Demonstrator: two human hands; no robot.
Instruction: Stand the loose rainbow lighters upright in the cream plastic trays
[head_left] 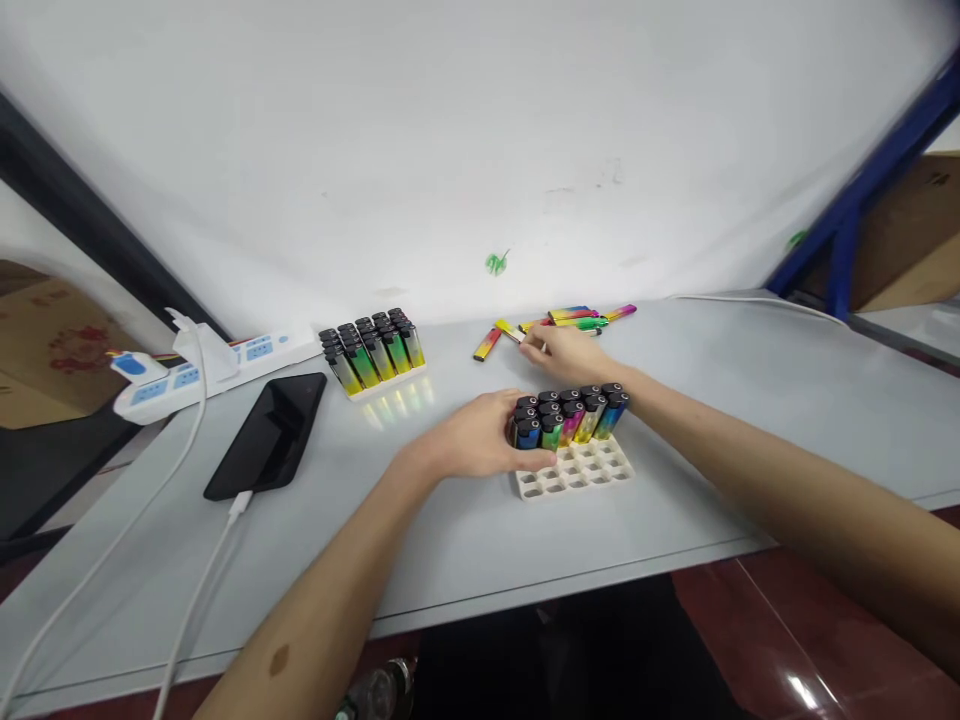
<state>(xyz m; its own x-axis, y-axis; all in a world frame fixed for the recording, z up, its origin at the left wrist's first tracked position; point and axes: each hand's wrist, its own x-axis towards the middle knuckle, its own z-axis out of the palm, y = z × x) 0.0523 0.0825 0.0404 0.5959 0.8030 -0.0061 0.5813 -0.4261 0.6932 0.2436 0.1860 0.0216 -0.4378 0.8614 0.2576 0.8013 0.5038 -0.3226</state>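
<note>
Your bench carries the tray, partly filled; your left hand has its grip wrapped round the leftmost upright lighters; your right hand meets the loose lighters behind, grip state indeterminable.

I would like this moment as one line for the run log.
left hand: touching standing lighters; right hand: at loose lighters; near tray: partly filled; far tray: holding lighters; phone: cable attached

Both hands apparently on lighters

Left fingers, tips hidden behind standing lighters
</note>
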